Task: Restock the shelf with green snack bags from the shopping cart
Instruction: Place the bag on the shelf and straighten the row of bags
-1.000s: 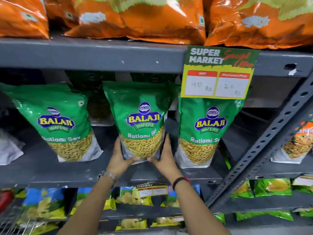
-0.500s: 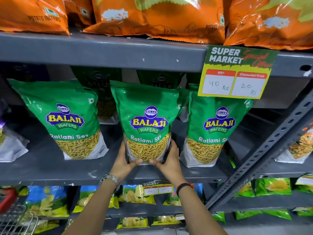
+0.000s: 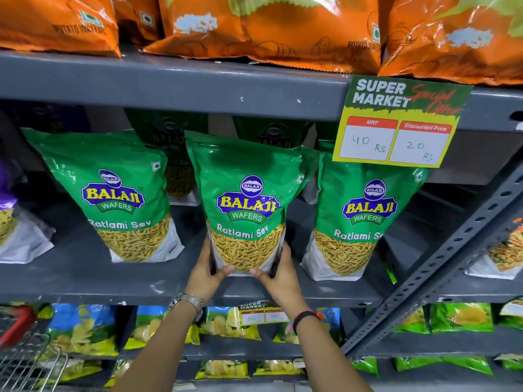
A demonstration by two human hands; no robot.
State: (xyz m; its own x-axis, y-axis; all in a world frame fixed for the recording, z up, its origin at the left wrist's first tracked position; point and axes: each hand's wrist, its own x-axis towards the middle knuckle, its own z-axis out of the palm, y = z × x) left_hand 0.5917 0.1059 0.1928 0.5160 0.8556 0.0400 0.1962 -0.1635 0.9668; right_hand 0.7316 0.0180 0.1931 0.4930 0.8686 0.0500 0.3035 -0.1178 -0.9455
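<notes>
A green Balaji Ratlami Sev bag (image 3: 249, 193) stands upright in the middle of the grey shelf (image 3: 85, 281). My left hand (image 3: 205, 274) grips its lower left corner and my right hand (image 3: 283, 275) grips its lower right corner, thumbs across the front. A second green bag (image 3: 119, 193) stands to the left and a third green bag (image 3: 365, 210) to the right. More green bags (image 3: 169, 137) stand in shadow behind them. The shopping cart (image 3: 25, 355) shows only as wire and a red handle at the lower left.
Orange wafer bags (image 3: 254, 26) lie on the shelf above. A green and yellow price tag (image 3: 396, 123) hangs from that shelf's edge. A slanted perforated steel brace (image 3: 452, 250) crosses the right side. Blue and yellow chip bags (image 3: 85, 329) fill the lower shelves.
My hands have slid the middle green bag a little deeper onto the shelf and closed tighter on its lower corners. The view has shifted slightly leftward and closer.
</notes>
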